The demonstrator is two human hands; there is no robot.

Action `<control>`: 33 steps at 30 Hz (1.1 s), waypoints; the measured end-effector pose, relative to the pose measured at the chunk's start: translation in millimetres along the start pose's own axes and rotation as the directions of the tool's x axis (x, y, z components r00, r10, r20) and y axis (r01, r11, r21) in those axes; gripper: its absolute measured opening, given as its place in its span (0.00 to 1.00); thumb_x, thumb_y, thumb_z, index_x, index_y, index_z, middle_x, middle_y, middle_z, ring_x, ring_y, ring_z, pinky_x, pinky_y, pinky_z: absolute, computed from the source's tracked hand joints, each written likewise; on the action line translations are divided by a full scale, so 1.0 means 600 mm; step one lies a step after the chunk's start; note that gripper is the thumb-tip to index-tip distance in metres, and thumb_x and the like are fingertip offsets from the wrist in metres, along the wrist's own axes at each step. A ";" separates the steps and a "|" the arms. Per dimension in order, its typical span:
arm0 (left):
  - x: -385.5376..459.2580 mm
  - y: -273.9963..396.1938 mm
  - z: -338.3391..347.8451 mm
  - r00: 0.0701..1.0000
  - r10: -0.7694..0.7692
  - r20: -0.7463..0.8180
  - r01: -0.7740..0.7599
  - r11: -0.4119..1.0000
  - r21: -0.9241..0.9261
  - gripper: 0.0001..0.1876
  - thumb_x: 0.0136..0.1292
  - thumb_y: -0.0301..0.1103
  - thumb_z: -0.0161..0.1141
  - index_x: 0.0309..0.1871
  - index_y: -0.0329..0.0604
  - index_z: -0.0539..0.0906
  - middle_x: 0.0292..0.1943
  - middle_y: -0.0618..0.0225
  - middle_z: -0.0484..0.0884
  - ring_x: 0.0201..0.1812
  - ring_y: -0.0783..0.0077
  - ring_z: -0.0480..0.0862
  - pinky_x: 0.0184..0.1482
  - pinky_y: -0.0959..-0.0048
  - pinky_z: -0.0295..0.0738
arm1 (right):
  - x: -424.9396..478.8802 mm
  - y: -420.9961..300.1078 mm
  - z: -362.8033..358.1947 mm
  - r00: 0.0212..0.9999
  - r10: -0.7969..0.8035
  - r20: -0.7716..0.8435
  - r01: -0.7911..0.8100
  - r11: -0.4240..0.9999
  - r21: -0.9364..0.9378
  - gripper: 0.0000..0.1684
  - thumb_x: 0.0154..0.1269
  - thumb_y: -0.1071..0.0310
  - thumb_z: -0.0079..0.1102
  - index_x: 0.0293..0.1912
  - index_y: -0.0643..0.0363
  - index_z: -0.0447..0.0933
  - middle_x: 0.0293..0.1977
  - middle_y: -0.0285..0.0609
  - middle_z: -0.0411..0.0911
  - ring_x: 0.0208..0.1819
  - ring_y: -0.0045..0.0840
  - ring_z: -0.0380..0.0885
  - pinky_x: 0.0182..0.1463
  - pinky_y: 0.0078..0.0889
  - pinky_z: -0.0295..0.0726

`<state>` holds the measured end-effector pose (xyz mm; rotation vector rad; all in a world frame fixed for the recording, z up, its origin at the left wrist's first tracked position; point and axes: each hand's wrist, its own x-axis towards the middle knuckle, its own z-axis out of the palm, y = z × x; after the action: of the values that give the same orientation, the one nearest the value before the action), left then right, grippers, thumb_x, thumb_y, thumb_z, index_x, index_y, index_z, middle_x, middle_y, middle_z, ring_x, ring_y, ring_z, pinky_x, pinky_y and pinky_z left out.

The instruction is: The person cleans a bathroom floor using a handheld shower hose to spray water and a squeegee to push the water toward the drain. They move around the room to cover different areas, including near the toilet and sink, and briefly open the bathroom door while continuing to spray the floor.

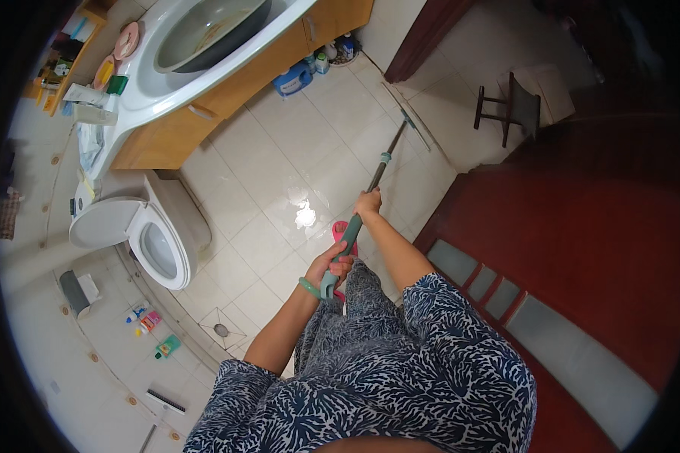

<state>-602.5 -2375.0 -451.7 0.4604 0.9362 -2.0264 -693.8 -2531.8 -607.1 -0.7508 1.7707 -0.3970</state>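
My left hand [330, 266], with a green bangle at its wrist, is closed around the lower green grip of a long-handled floor squeegee [349, 235]. Farther up, my right hand [368, 203] grips the same handle near where the green sleeve meets the metal pole. The pole slants away to the upper right, and its wide thin blade [416, 130] lies on the tiles beside the doorway threshold. Wet, shining patches [305, 215] show on the tile floor left of the handle. A pink slipper [340, 228] is partly hidden behind the grip.
A toilet [161, 255] with raised lid stands at left. Above it curves a washbasin counter [147, 102] holding a large basin [204, 34]. A blue jug [293, 80] and bottles stand by the cabinet. An open dark red door [572, 243] is at right; a folding stool [510, 110] stands beyond the threshold.
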 end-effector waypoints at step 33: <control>-0.086 -0.086 -0.038 0.994 0.098 -0.038 -0.073 0.901 0.427 0.32 0.69 0.34 0.50 0.70 0.78 0.50 0.21 0.73 0.64 0.15 0.86 0.59 0.14 0.87 0.54 | -0.127 0.084 -0.004 0.975 0.151 0.162 -0.195 0.933 0.303 0.40 0.63 0.67 0.54 0.68 0.53 0.45 0.16 0.42 0.66 0.09 0.26 0.66 0.10 0.30 0.65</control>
<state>-614.5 -2310.7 -412.1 0.7868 0.4878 -2.1451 -696.6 -2444.1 -581.4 -0.3797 1.5792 -0.4851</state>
